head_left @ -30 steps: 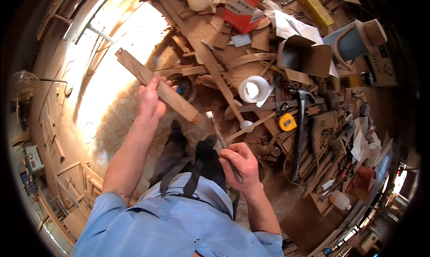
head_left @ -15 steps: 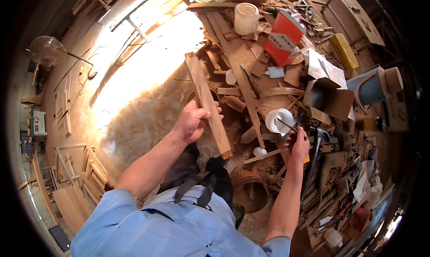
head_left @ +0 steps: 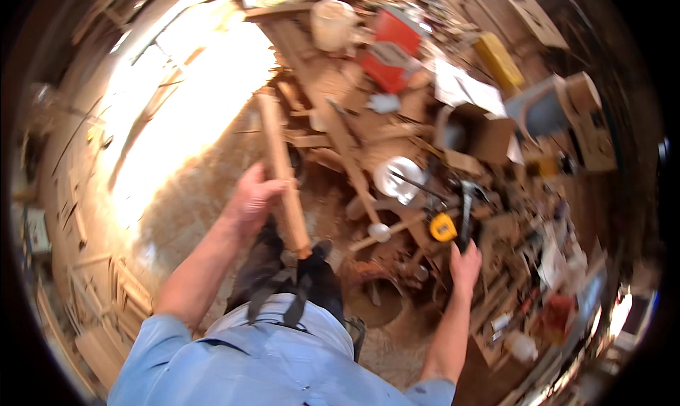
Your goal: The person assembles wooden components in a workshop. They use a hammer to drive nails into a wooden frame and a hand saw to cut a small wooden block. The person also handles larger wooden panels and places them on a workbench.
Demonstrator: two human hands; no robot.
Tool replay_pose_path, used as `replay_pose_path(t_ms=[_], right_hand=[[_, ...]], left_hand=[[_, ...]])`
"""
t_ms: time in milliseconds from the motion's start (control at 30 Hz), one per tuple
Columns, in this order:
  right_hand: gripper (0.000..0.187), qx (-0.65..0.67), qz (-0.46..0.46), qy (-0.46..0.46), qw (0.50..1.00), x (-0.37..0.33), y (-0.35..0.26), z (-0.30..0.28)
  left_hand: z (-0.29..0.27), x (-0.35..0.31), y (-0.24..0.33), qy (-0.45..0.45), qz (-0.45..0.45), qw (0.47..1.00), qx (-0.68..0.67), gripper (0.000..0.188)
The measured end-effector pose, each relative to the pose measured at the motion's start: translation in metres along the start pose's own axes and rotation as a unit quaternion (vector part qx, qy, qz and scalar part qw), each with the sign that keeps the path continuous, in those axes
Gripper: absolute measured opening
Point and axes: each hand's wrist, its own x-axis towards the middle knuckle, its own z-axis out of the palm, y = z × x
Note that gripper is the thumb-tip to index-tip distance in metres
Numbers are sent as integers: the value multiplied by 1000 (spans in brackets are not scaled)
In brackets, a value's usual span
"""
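My left hand (head_left: 253, 197) is closed round a long squared piece of wood (head_left: 285, 172), its thumb across the near face. The wood slants in front of my legs, its lower end near my knees. Off to the right, my right hand (head_left: 465, 266) is wrapped round the lower end of the dark handle of a claw hammer (head_left: 467, 211), whose head points away from me. A yellow tape measure (head_left: 443, 227) lies just left of the hammer. Beyond it is a white tub (head_left: 398, 181) with white stuff inside and a thin dark stick leaning in it.
A cluttered workbench with wood scraps takes up the right side. On it are a red box (head_left: 390, 50), a whitish bucket (head_left: 333, 25), an opened cardboard box (head_left: 489, 133) and a yellow box (head_left: 499, 60). A round container (head_left: 377, 301) stands by my legs.
My right hand has let go of the thin stick, which now rests in the tub, and has taken the hammer's handle. The view has shifted and blurred; my left hand still holds the wood.
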Motion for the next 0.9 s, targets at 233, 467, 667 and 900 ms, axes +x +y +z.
replay_pose_path(t_ms=[233, 467, 667, 900], right_hand=[[50, -41, 53, -100, 993, 0, 27, 24], [25, 308, 152, -152, 927, 3, 35, 12], [34, 293, 118, -53, 948, -18, 53, 8], [37, 128, 95, 178, 971, -81, 61, -28]], left_hand=[[-25, -16, -2, -30, 25, 998, -58, 36], [-62, -44, -15, -5, 77, 990, -117, 53], [-115, -81, -26, 27, 121, 979, -164, 53], [-208, -173, -43, 80, 202, 950, -222, 52]])
